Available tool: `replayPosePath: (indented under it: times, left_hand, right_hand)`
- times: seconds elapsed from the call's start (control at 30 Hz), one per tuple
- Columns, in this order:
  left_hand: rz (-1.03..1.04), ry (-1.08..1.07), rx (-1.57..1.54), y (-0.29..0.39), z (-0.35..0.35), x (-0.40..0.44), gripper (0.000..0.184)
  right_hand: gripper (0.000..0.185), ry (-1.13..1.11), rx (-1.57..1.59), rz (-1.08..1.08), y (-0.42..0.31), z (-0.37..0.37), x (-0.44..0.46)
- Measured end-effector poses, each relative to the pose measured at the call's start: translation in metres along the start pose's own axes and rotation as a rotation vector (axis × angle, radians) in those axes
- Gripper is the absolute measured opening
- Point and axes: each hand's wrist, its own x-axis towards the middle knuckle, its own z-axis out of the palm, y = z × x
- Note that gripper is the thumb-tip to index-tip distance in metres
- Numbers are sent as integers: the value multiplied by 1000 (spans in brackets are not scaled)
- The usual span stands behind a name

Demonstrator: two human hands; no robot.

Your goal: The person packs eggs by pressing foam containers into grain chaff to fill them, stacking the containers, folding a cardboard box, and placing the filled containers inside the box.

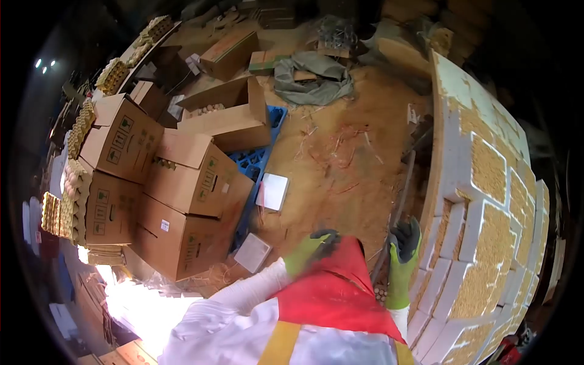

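Note:
My left hand (311, 248), in a green glove with dark fingers, rests close against the front of the red apron (334, 295). It is somewhat blurred and its fingers are partly hidden, so their hold is unclear. To the right, my right hand (403, 250) wears a matching glove, its fingers pointing up and apart with nothing seen in them. It is nearest to the stack of white foam boxes (453, 286), whose faces show a tan, grainy material. Whether it touches the stack I cannot make out. A few small round items (381, 294) show beside the right wrist.
Cardboard boxes (182, 201) are stacked at left by a blue pallet (267, 146), with egg trays (74, 194) beyond. An open carton (225, 115) stands behind them. White flat squares (273, 191) and red strands (344, 152) lie on the brown floor. A grey sack (313, 79) is farther back.

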Motion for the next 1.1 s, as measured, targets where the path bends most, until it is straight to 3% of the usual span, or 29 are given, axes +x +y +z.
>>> replayPosePath:
  times: [0.1,0.13,0.2,0.27,0.33,0.4,0.53,0.73,0.87,1.0,1.07,1.1]
  left_hand:
    - [-9,-57,-92,-20,-28,69,38]
    - [-171,81,0,25,-1,77,39]
    - [-59,-115,-175,14,-51,130,41]
    - [45,2,-139,73,-51,162,39]
    - [-112,255,-127,118,-70,212,42]
    - [-99,351,-76,169,-79,251,41]
    - [115,373,-112,225,-110,317,38]
    - [74,534,-178,332,-158,393,37]
    - [22,595,-176,382,-253,456,35]
    - [-139,831,93,454,-363,551,28]
    - [82,856,594,462,-437,601,27]
    - [0,889,655,492,-449,623,27]
  right_hand:
    - [65,-73,-137,57,49,24,67]
    - [65,-101,-176,83,67,32,92]
    - [65,-143,-216,132,102,50,144]
    - [66,-189,-222,198,123,72,209]
    - [64,-230,-187,161,166,88,271]
    - [53,-189,-256,252,161,115,334]
    - [46,-405,-397,262,207,166,449]
    - [41,-658,-583,291,241,286,596]
    - [35,-561,-220,424,355,353,642]
    - [20,-529,-507,479,436,406,673]
    - [25,-570,-654,365,427,434,700]
    - [28,-586,-715,299,430,453,721]
